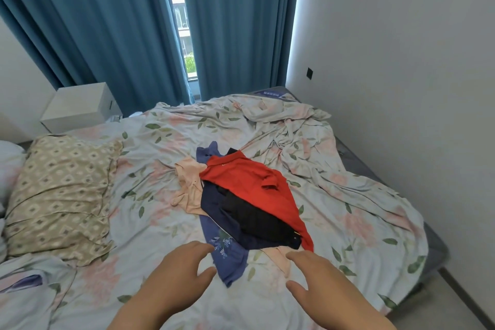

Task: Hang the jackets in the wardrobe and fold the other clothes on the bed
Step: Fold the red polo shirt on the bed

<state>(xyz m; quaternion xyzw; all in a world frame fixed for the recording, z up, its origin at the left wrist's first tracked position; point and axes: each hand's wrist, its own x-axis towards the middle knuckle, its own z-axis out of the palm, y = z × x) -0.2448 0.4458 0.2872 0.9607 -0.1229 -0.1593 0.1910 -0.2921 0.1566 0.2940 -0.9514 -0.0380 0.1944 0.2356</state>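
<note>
A pile of clothes lies in the middle of the bed (150, 225). On top is a red shirt (249, 179), with a black garment (257, 217) and a dark navy one (214, 201) under it. A blue garment with a white leaf print (227, 254) sticks out toward me, and a pale pink piece (188, 185) lies at the pile's left. My left hand (182, 268) hovers open just left of the blue garment. My right hand (313, 273) is open too, just short of the pile's near edge. Neither hand holds anything. No wardrobe is in view.
A patterned beige pillow (59, 195) lies at the left of the bed. A crumpled floral duvet (302, 128) is bunched at the far right. A white bedside cabinet (80, 107) stands at the back left, blue curtains (107, 24) behind, a white wall (401, 61) on the right.
</note>
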